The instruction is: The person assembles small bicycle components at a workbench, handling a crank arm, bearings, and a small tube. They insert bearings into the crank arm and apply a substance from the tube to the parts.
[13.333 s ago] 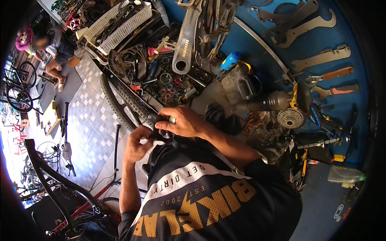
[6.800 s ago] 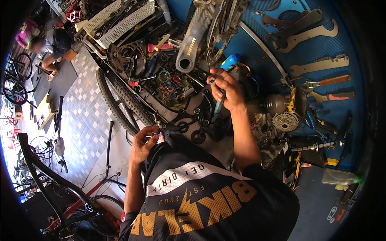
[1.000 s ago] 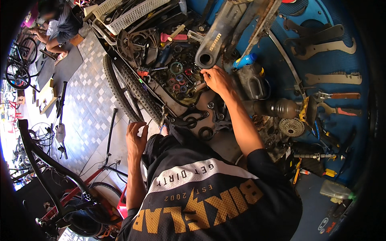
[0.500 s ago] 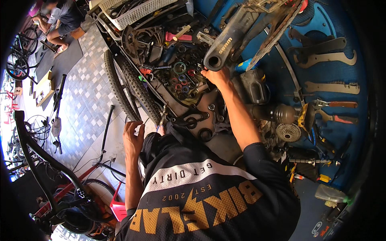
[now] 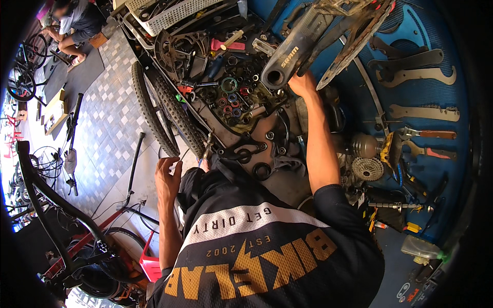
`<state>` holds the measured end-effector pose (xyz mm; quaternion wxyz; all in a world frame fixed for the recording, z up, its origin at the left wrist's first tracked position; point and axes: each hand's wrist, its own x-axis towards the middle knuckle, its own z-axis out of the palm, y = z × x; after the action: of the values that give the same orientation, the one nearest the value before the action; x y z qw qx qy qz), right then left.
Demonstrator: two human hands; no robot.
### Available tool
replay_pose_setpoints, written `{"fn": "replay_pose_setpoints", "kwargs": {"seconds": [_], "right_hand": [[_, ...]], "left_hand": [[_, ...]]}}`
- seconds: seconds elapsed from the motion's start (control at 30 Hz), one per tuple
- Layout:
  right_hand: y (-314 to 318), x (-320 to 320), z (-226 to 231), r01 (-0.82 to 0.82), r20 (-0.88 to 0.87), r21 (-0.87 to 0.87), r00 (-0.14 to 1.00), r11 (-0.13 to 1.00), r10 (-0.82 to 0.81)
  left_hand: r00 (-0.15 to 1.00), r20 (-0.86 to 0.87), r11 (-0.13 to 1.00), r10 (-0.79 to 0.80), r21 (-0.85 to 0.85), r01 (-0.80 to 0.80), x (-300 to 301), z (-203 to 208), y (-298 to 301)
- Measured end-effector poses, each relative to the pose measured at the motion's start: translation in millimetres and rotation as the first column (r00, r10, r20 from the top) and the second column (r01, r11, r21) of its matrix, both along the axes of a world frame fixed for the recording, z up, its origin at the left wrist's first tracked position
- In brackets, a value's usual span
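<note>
My right hand (image 5: 303, 84) reaches forward beside the dark crank arm (image 5: 287, 61) of a crankset. Its fingers are largely hidden behind the crank arm, so what they touch cannot be made out. Left of that hand, a pile of small rings and bearings (image 5: 236, 97) covers part of the bench. A thin black cable-like part (image 5: 284, 123) lies nearer to me. Low on the left, my left hand (image 5: 168, 177) hangs by the bicycle tires (image 5: 177, 115), its fingers loosely bent and apart with nothing between them.
On the blue right-hand panel hang flat wrenches (image 5: 416, 77) and handled tools (image 5: 429, 133). A cassette (image 5: 367, 168) and a plastic bottle (image 5: 362, 146) are at right. A white basket (image 5: 172, 18) stands at the back. Bike frames (image 5: 67, 205) fill the lower left; another person (image 5: 82, 25) sits far left.
My right hand has moved right, away from the small rings to behind the crank arm. The blue can and most of the black jug are now covered by my arm. My left hand has barely moved.
</note>
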<state>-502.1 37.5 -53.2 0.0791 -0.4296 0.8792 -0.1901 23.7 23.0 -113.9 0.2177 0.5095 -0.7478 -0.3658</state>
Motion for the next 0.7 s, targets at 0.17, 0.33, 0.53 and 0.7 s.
{"fn": "replay_pose_setpoints", "kwargs": {"seconds": [0.17, 0.33, 0.53, 0.7], "right_hand": [[7.8, 9.9, -2.7, 0.025, -0.064, -0.04, 0.998, 0.999, -0.028], [6.2, 9.2, -1.1, 0.117, -0.109, -0.17, 0.985, 0.978, -0.137], [10.6, 29.6, 7.3, -0.084, 0.083, -0.096, 0.992, 0.992, 0.092], [5.6, 54.3, -17.0, -0.249, 0.051, -0.026, 0.967, 0.968, 0.25]], "left_hand": [[1.0, -0.014, 1.0, 0.006, 0.021, -0.006, 0.0, 1.3, -2.4], [1.0, 0.008, 1.0, -0.006, 0.031, 0.006, 3.4, 0.5, -0.7], [1.0, 0.02, 0.999, -0.006, 0.051, 0.005, 2.0, -1.9, 3.4], [1.0, 0.029, 0.999, -0.007, 0.038, 0.005, 4.4, -4.7, 5.2]]}}
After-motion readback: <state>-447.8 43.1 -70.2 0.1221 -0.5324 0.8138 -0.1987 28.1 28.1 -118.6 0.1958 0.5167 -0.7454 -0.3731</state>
